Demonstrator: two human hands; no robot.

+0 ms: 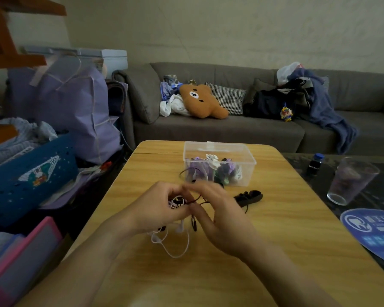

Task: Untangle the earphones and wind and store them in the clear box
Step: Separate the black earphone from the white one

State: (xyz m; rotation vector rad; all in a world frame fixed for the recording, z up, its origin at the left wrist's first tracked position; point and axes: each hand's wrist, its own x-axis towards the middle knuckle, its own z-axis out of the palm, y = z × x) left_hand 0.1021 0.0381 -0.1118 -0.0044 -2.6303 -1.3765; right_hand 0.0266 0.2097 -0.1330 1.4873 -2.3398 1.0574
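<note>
Over the middle of the wooden table [275,240], my left hand [157,207] grips a tangled bundle of white and black earphones [177,201]. A white cable loop [177,249] with earbuds hangs from it onto the table. My right hand [217,216] pinches a black cable next to the bundle, its fingertips blurred. Behind the hands stands the clear box [244,149], open, with several wound earphones in purple, white and black inside. A wound black earphone bundle [248,197] lies on the table right of my right hand.
A glass cup [350,180] and a dark bottle [315,162] stand on a dark side table at right, with a blue round fan [372,231] nearer me. A blue basket [29,176] and bags crowd the left. A grey sofa [231,129] is behind.
</note>
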